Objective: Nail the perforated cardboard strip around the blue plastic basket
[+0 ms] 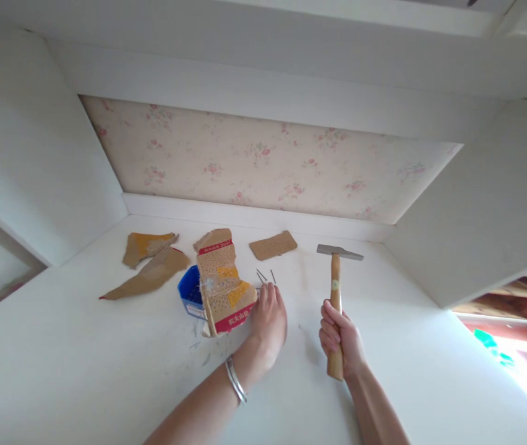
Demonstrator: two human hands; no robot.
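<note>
My right hand (pixel 340 337) is closed round the wooden handle of a hammer (pixel 336 272), held upright with its metal head pointing left and right above the white surface (pixel 106 358). My left hand (pixel 268 318), with a silver bangle on the wrist, lies on the surface with its fingertips at a few thin nails (pixel 266 276). Whether its fingers pinch a nail is hidden. Just left of that hand a perforated cardboard piece (pixel 222 281) with red print leans over a small blue box (pixel 189 290).
Two torn cardboard pieces (pixel 149 262) lie at the left and a small one (pixel 273 245) sits near the back edge. White side panels and a floral-papered back wall (pixel 263 161) enclose the surface. A gap at the right shows red and green things below.
</note>
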